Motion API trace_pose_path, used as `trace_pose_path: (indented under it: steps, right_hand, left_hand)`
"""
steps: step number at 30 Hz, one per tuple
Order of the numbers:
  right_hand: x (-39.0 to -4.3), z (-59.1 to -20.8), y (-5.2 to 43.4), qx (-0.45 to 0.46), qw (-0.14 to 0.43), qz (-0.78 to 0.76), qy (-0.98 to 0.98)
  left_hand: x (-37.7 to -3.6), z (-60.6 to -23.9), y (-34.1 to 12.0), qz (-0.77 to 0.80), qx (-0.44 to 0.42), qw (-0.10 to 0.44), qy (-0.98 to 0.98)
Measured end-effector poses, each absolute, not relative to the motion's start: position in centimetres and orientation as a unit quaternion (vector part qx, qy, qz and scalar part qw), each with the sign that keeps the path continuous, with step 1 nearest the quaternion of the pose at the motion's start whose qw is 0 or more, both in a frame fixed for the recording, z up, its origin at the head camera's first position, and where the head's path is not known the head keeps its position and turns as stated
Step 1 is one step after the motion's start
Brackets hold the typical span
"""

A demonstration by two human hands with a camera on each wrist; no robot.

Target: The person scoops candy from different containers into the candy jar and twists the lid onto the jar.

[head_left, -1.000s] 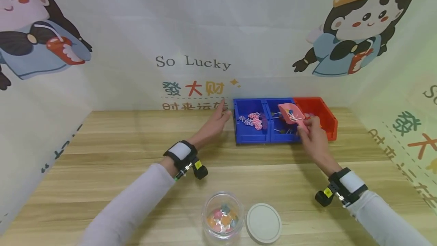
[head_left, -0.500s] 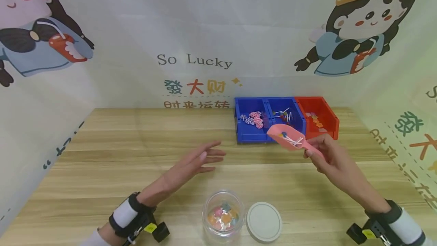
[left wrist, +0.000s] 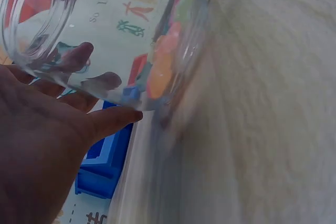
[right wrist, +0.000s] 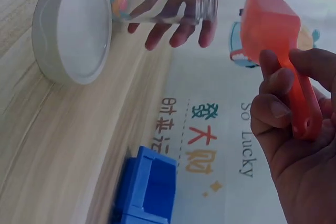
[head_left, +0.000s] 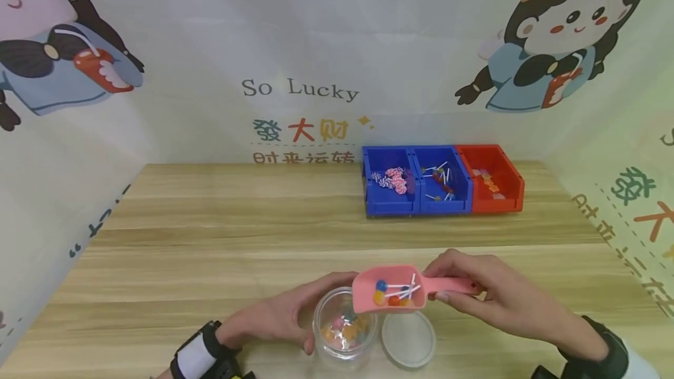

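My right hand (head_left: 508,297) pinches the handle of a pink scoop (head_left: 365,294) in the head view. Several small lollipops (head_left: 394,299) with white sticks lie in its bowl, which hangs over the right side of a clear jar (head_left: 344,358). Colourful candies (head_left: 344,330) cover the jar's bottom. To the jar's left, my left hand (head_left: 279,316) is spread around its side, thumb in front and fingers behind. Through the glass (left wrist: 113,40) in the left wrist view those fingers show; whether they touch it, I cannot tell.
A white lid (head_left: 408,341) lies right of the jar. At the back stand two joined blue bins (head_left: 392,208), with wrapped candy and lollipops, beside a red bin (head_left: 497,204) with more candy. A printed cloth (head_left: 210,75) walls the wooden table (head_left: 221,215).
The scoop with lollipops has come from the middle bin back toward me and left, over the jar. My left hand has moved from beside the bins to the jar's side.
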State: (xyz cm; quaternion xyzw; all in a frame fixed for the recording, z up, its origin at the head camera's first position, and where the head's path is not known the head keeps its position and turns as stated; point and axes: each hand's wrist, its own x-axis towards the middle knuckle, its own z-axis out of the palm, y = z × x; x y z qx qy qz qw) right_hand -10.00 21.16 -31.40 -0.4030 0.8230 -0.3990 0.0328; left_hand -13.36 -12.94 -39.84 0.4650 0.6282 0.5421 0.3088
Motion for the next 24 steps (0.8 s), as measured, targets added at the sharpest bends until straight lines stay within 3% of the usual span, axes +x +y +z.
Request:
trace_pose_path:
  steps: [6,24]
  right_hand:
    - [-9.7,-30.5,20.2,-0.448,0.037,-0.353,0.821]
    - [-9.1,-27.2,18.1,-0.468,0.042,-0.224,0.854]
  left_hand:
    - [-13.1,-39.7,-12.4,0.535,0.434,0.33,0.646]
    - [-13.1,-39.9,-12.2,0.537,0.45,0.306,0.644]
